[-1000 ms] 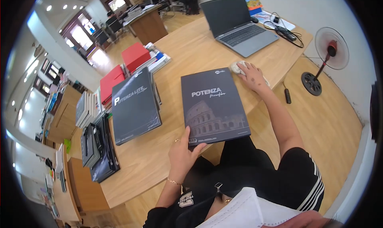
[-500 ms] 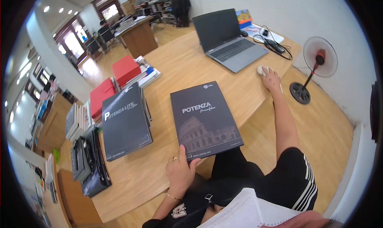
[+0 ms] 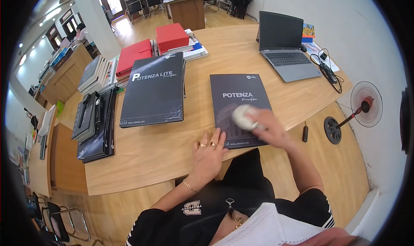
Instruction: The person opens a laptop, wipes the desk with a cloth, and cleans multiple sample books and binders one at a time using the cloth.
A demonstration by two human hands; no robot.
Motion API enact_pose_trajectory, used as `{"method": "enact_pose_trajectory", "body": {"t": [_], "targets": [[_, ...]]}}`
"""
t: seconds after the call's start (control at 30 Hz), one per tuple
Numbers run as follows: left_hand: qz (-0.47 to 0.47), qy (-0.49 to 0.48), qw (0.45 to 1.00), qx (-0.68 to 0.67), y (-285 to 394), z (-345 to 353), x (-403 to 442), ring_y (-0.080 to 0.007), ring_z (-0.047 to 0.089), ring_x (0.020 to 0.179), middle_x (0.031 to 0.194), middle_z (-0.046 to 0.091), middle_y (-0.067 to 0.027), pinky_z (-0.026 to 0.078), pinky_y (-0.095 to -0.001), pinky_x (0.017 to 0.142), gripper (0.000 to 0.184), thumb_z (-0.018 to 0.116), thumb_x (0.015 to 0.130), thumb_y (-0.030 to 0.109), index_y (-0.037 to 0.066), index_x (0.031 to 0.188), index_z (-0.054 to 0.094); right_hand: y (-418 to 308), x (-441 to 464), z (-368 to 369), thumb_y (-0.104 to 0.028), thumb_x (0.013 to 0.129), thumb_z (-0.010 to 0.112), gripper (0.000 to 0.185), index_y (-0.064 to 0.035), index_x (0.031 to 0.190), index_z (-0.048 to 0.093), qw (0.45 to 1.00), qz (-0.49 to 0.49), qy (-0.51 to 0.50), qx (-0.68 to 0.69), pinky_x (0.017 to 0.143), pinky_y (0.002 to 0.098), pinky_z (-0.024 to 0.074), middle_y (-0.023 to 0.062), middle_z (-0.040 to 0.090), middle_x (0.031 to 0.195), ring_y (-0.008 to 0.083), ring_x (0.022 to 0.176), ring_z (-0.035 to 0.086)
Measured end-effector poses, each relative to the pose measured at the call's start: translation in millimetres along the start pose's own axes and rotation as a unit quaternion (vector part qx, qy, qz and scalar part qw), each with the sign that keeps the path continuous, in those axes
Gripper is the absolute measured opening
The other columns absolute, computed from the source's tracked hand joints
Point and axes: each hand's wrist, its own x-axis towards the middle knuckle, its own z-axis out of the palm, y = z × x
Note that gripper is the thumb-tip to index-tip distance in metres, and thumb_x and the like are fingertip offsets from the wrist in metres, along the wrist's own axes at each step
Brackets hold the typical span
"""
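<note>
A dark grey "POTENZA Microfiber" catalogue [image 3: 237, 84] lies flat near the front edge of the table, with a building printed on its cover. My left hand [image 3: 208, 153] rests at its lower left corner, fingers stretched out and fingertips on the cover edge. Over the right part of the cover, my right hand [image 3: 274, 127] grips a crumpled whitish cloth [image 3: 245, 117], both smeared by motion. The cloth hides part of the printed building. To the left, a "POTENZA LITE" catalogue [image 3: 153, 91] tops a stack of similar ones.
On the wooden table [image 3: 142, 160] stand an open laptop [image 3: 291, 65], a red box [image 3: 172, 37], a red folder [image 3: 133, 56], stacked books [image 3: 92, 76] and black binders [image 3: 97, 125]. Cables [image 3: 330, 73] lie at the right end. A fan [image 3: 360, 106] stands beyond it on the floor.
My right hand has brought the whitish cloth from the table's right edge onto the catalogue. My left hand has flattened at the catalogue's corner. The head view has turned.
</note>
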Motion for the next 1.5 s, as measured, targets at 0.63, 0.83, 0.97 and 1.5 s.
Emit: {"method": "enact_pose_trajectory", "body": {"t": [0.63,0.83,0.97,1.5], "targets": [[-0.015,-0.015,0.997,-0.08,-14.8,3.1,-1.0,-0.0313,0.052,0.121,0.132,0.059,-0.0091,0.035,-0.047,0.095,0.041,0.062,0.089,0.027,0.01,0.126,0.061,126.4,153.2,31.4,-0.032,0.092,0.055,0.051,-0.0327,0.142,0.043,0.933,0.256,-0.029,-0.25,0.098,0.0607,0.0351,0.0063,0.04,0.149,0.0305,0.133,0.041],[-0.012,-0.008,0.999,-0.045,-12.6,4.0,-0.8,-0.0319,0.051,0.12,0.132,0.058,-0.0089,0.035,-0.0464,0.095,0.039,0.062,0.088,0.028,0.01,0.123,0.062,42.7,116.6,53.9,-0.028,0.091,0.056,0.049,-0.0307,0.139,0.048,0.973,0.084,-0.076,-0.201,0.095,0.0567,0.0364,0.0076,0.043,0.146,0.0315,0.128,0.045],[-0.027,-0.007,0.998,-0.053,-8.8,-0.5,-0.2,-0.029,0.051,0.115,0.127,0.059,-0.0076,0.035,-0.0457,0.094,0.037,0.064,0.086,0.028,0.01,0.119,0.065,-21.1,89.6,57.6,-0.026,0.092,0.053,0.05,-0.0295,0.141,0.047,0.981,0.002,-0.158,-0.114,0.099,0.0505,0.0314,0.0114,0.038,0.151,0.0324,0.134,0.039],[-0.013,0.023,1.0,-0.016,-4.0,0.5,-2.2,-0.0249,0.056,0.102,0.115,0.064,-0.0106,0.037,-0.0434,0.091,0.037,0.065,0.085,0.029,0.007,0.115,0.066,69.9,228.8,91.3,-0.03,0.091,0.056,0.048,-0.0309,0.138,0.048,0.981,0.07,-0.088,-0.157,0.102,0.0549,0.0346,0.0102,0.046,0.145,0.0305,0.129,0.046]]}}
